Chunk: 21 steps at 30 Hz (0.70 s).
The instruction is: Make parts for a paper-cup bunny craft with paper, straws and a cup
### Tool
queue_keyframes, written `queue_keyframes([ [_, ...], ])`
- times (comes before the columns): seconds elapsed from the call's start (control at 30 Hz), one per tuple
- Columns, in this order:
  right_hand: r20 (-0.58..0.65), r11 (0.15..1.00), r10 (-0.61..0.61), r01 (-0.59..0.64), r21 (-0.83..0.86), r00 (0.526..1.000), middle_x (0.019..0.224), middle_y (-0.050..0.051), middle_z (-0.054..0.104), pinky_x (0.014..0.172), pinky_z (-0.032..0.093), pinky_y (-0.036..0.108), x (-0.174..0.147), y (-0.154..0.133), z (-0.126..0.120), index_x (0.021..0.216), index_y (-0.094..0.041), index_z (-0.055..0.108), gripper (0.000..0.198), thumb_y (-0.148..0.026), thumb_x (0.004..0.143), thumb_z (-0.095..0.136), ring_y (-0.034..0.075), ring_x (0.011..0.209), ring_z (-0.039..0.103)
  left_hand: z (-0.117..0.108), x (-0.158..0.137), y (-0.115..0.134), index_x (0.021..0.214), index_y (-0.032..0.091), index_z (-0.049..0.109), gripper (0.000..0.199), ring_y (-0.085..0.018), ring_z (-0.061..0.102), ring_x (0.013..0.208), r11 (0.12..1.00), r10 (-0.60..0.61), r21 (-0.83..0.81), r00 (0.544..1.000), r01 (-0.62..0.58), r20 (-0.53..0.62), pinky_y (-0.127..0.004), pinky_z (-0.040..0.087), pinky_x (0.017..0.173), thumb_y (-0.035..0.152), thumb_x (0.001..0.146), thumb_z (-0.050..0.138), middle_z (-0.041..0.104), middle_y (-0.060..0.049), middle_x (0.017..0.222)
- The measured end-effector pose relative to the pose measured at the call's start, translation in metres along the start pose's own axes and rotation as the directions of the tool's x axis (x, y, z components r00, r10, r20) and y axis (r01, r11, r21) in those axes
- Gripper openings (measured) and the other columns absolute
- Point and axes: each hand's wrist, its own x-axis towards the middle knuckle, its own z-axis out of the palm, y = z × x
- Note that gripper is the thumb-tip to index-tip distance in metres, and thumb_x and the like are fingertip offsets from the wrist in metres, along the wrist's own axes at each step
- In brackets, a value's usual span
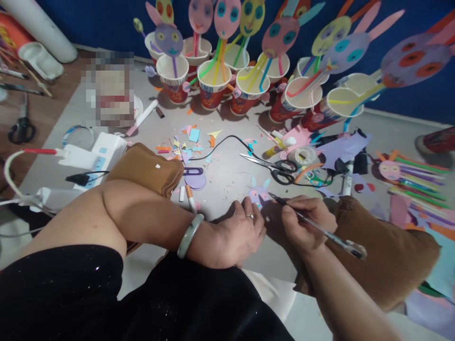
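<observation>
Left grip (234, 237) steadies the face (258, 192), pinching or merely pressing, I cannot tell; right grip (311, 220) grasps the pen (329, 234): keep the face flat, strokes light.

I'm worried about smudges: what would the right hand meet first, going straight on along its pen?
Probably the small purple paper face by the left hand; whether the pen touches it is unclear.

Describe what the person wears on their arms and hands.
The left hand wears a silvery ring, its wrist a smooth, pale green bangle. A black, bright-specked sleeve ends above that elbow. The right hand shows no jewellery, its forearm no sleeve.
</observation>
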Motion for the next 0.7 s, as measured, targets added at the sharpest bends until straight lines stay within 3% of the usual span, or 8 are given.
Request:
queue_keyframes([
  [0.13,-0.222,0.986,0.121,-0.092,0.137,0.968,0.065,-0.001,0.060,0.054,0.055,0.035,0.003,0.004,-0.002,0.077,-0.025,0.052,0.015,-0.031,0.082,0.065,0.019,0.059,0.065,0.004,0.001,0.002,0.146,0.008,0.043,0.107,-0.054,0.044,0.132,1.000,-0.003,-0.010,1.000,0.003,-0.013,-0.060,0.048,0.093,0.076,0.067,0.065,0.048,-0.031,0.141],
  [0.27,-0.270,0.973,0.210,-0.173,0.155,0.940,0.065,-0.002,0.058,0.054,0.055,0.039,0.007,0.005,-0.003,0.074,-0.027,0.050,0.018,-0.035,0.083,0.063,0.020,0.057,0.063,0.006,0.001,0.002,0.146,0.007,0.042,0.106,-0.053,0.043,0.132,1.000,-0.007,-0.016,1.000,0.006,-0.011,-0.060,0.047,0.094,0.074,0.068,0.065,0.047,-0.031,0.141],
  [0.37,-0.201,0.983,0.158,-0.135,0.125,0.967,0.066,-0.001,0.061,0.052,0.054,0.033,0.006,0.004,-0.001,0.074,-0.024,0.053,0.015,-0.030,0.079,0.066,0.018,0.058,0.064,0.004,0.000,0.002,0.146,0.007,0.042,0.107,-0.054,0.043,0.133,1.000,-0.006,-0.024,1.000,0.005,-0.018,-0.060,0.047,0.094,0.075,0.067,0.066,0.047,-0.031,0.142],
  [0.47,-0.019,0.996,0.088,-0.088,0.017,0.996,0.069,0.001,0.067,0.051,0.052,0.028,0.005,0.002,0.000,0.076,-0.022,0.058,0.009,-0.026,0.077,0.066,0.016,0.058,0.064,0.000,0.000,0.000,0.145,0.007,0.044,0.103,-0.052,0.042,0.134,0.999,-0.008,-0.033,1.000,0.008,0.009,-0.059,0.047,0.096,0.073,0.069,0.066,0.047,-0.031,0.143],
  [0.57,0.139,0.997,0.054,-0.046,-0.065,0.989,0.069,0.001,0.068,0.048,0.050,0.027,0.004,0.000,0.002,0.078,-0.022,0.059,0.007,-0.028,0.077,0.064,0.014,0.053,0.062,-0.005,0.000,-0.001,0.142,0.007,0.047,0.099,-0.051,0.042,0.135,0.999,-0.013,-0.044,0.999,0.014,0.035,-0.059,0.046,0.098,0.071,0.069,0.067,0.047,-0.030,0.144],
  [0.7,0.190,0.996,0.044,-0.029,-0.084,0.981,0.066,-0.001,0.068,0.048,0.049,0.026,0.005,-0.001,0.004,0.077,-0.023,0.060,0.006,-0.029,0.078,0.062,0.014,0.050,0.061,-0.008,0.001,-0.003,0.141,0.007,0.048,0.096,-0.051,0.042,0.135,0.998,-0.006,-0.058,0.999,0.008,0.042,-0.059,0.046,0.099,0.069,0.071,0.068,0.047,-0.029,0.144],
])
